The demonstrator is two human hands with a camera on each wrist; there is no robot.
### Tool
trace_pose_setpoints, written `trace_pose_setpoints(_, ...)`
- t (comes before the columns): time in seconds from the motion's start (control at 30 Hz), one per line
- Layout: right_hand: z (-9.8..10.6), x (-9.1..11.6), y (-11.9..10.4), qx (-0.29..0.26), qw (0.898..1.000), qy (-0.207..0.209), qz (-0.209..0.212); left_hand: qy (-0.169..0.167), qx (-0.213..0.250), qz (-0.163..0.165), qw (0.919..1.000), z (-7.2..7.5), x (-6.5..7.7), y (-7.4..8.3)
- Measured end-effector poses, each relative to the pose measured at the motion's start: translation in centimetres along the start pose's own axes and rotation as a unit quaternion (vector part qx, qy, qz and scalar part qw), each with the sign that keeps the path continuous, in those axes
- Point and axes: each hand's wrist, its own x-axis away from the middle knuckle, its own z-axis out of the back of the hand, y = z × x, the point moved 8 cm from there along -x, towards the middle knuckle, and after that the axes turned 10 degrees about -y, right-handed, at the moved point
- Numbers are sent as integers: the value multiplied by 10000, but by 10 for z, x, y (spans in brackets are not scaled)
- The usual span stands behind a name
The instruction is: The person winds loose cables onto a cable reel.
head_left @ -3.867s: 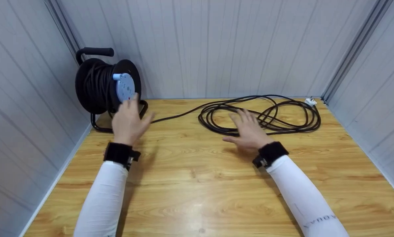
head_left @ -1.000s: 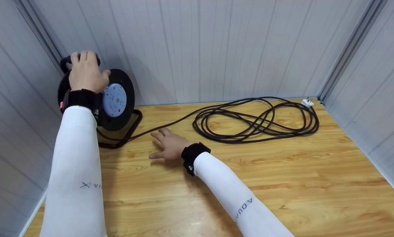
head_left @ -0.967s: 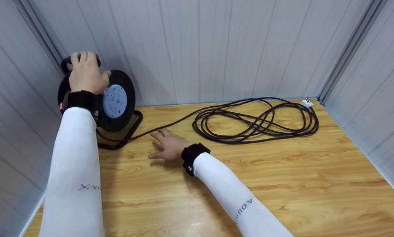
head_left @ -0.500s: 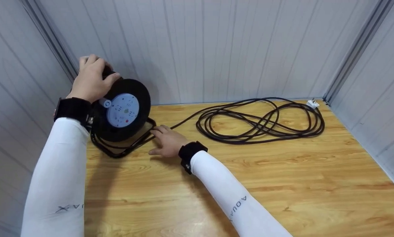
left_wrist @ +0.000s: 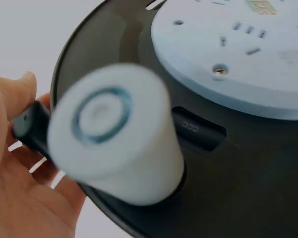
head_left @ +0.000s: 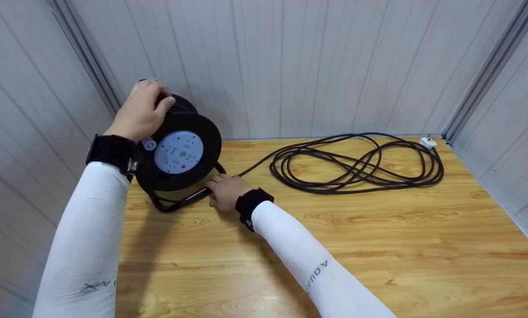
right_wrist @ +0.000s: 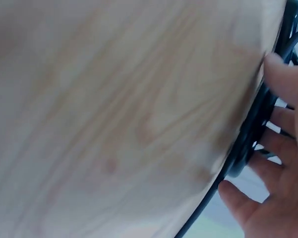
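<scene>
On the left of the table stands a black cable reel (head_left: 209,143), its pale blue socket panel (head_left: 169,152) turned toward me. My left hand (head_left: 142,108) grips the reel's top carrying handle; the handle's black end (left_wrist: 30,128) shows between thumb and fingers in the left wrist view. A white winding knob (left_wrist: 116,134) juts from the reel's face beside that hand. Low down, my right hand (head_left: 228,192) holds the right corner of the reel's tubular stand (head_left: 180,204). In the right wrist view its fingers pass behind the black bar (right_wrist: 253,129).
A black cable (head_left: 253,167) runs right from the reel into loose loops (head_left: 352,191) on the wooden table (head_left: 334,234). Its white plug (head_left: 428,142) lies by the back right corner. Pale panel walls (head_left: 299,66) rise at the back and both sides.
My left hand has taken the reel's handle, and the reel has turned with its socket face toward me. My right hand has come from the cable loops leftward onto the stand.
</scene>
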Motion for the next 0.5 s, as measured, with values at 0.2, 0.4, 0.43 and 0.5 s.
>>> trace_pose_setpoints(0.2, -1, 8, 1, -6, 9986, -401, 334, -446, -284, 429, 9977, -3, -2, 8)
trace_pose_setpoints(0.4, -5, 27, -7, -71, 9939, -786, 770, -606, -403, 605, 9955, -10, 4, 17)
trace_pose_setpoints(0.43, -4, 29, -8, -95, 9934, -808, 812, -614, -371, 613, 9955, -10, 5, 18)
trace_pose_setpoints(0.5, -4, 34, -8, -169, 9924, -825, 900, -612, -272, 610, 9959, -12, 6, 21)
